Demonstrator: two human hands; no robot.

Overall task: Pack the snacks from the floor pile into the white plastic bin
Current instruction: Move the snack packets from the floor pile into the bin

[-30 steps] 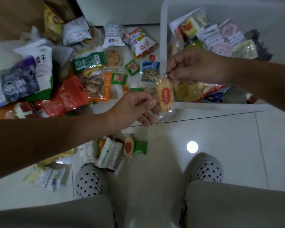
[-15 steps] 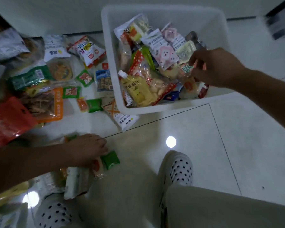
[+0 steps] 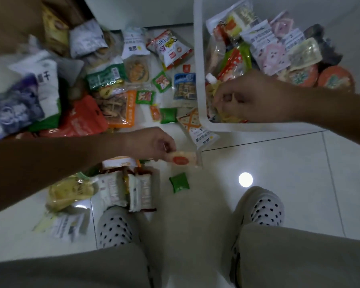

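My left hand (image 3: 152, 143) pinches a small clear-wrapped rice cracker (image 3: 184, 160) with a red-orange oval label, just above the floor tiles in front of the pile. The white plastic bin (image 3: 258, 127) stands at the upper right, holding several snack packets. My right hand (image 3: 249, 96) hovers over the bin's near left corner with its fingers curled; I see nothing in it. The floor pile (image 3: 81, 119) of mixed snack bags spreads across the upper left, beside the bin.
A small green packet (image 3: 179, 182) lies on the tile between my feet and the bin. White wrapped bars (image 3: 123, 191) and a yellow packet (image 3: 70, 191) lie by my left dotted slipper (image 3: 114, 227). My right slipper (image 3: 262, 206) rests below the bin.
My left hand has picked a rice cracker off the floor and lifted it toward the bin. My right hand has drawn back from deeper in the bin to its near left corner.
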